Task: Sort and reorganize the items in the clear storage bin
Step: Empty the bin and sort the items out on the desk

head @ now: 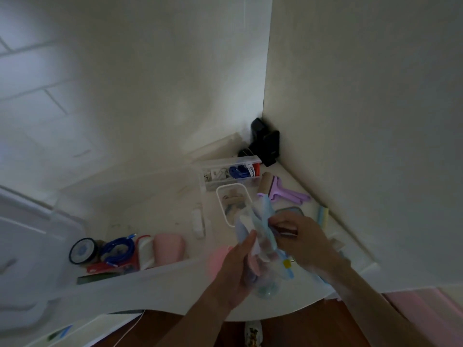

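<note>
Left hand (234, 265) and right hand (299, 237) grip upright pouch (263, 236), long axis vertical

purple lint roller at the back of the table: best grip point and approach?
Grip the lint roller by its purple handle, which lies flat and points right toward the wall, clear of other things. Come from above, fingers across the handle's width; the small open box crowds the roll end.

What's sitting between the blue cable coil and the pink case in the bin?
In the head view, a white pouch with red trim stands between the blue cable coil and the pink case.
</note>
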`<state>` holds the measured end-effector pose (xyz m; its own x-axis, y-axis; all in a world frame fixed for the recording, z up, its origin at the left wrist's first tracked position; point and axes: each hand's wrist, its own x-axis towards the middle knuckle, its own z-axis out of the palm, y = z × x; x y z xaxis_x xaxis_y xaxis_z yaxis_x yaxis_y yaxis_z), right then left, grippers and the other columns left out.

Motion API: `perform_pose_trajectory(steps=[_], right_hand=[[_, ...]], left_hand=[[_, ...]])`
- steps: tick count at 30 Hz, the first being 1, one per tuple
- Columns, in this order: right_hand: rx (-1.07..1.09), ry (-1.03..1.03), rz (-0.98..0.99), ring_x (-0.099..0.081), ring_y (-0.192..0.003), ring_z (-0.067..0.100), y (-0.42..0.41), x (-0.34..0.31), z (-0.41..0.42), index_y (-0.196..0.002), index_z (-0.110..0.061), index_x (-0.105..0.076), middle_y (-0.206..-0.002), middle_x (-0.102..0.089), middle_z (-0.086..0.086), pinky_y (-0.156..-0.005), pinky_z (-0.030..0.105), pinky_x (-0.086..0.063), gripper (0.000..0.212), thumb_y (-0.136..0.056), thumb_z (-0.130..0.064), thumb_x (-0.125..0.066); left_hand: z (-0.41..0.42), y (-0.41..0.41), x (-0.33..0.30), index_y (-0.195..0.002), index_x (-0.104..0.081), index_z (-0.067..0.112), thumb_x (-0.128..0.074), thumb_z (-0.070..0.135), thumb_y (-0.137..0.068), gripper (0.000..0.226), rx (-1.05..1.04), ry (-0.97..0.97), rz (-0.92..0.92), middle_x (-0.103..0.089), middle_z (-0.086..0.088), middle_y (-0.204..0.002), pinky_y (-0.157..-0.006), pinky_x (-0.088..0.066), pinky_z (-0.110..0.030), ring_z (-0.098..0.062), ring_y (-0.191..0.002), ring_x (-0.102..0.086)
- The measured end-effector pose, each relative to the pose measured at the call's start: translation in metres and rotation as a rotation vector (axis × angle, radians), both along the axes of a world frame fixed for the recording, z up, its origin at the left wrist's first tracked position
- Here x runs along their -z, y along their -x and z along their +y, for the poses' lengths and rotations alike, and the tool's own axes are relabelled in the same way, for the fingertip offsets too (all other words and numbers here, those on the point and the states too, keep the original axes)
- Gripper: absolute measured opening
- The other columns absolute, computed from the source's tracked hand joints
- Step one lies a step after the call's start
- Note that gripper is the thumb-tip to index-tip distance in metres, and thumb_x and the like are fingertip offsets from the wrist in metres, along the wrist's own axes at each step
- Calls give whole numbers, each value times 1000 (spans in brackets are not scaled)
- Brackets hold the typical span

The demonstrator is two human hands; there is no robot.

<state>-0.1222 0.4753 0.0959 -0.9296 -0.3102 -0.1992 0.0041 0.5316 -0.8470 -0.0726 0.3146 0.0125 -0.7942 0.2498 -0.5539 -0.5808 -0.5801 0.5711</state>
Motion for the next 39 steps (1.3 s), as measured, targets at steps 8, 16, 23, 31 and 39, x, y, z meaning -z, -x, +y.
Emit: perform_pose_trajectory(steps=[8,16,23,31,39], right_hand=[[-52,300,-299,-69,-102,18,-9,-11,4,-115,-11,-71,-106,-73,10,-94,33,-52,40,-83,-35,-68],[-27,283,-189,-68,-93,2,-14,-9,5,-118,-12,-67,-111,-73,0,-72,15,-50,40,-88,12,-56],[-84,16,147,-65,-91,-4,-21,-9,-10,-103,-30,-72,-99,-67,-13,-81,13,-50,25,-82,-18,-75],[-136,-215,374,-55,-75,-1,-27,-12,-22,-87,-30,-70,-78,-61,-17,-71,19,-47,20,-89,-42,-55],[-167,-73,404,-58,-94,-1,-38,-2,-20,-85,-31,-69,-98,-58,-20,-78,11,-41,21,-74,-48,-76]], left_hand=[[-6,-12,-7,-138,-55,3,-59,32,-96,51,-43,-82,-33,-72,-16,-105,-69,-59,-35,-26,-83,-72],[-12,-22,-4,-117,-64,-5,-79,31,-80,54,8,-226,18,-73,-21,-87,-56,-58,-30,-27,-71,-73],[-10,-19,-16,-123,-66,-1,-88,31,-69,66,-7,-271,57,-68,-24,-117,-89,-56,-46,-35,-102,-69],[-24,-15,-9,-127,-66,6,-98,35,-53,85,-58,-198,3,-69,-24,-108,-85,-55,-43,-34,-90,-68],[-39,-14,-21,-126,-63,-2,-83,23,-73,61,-5,-178,65,-71,-24,-106,-72,-60,-41,-35,-90,-72]])
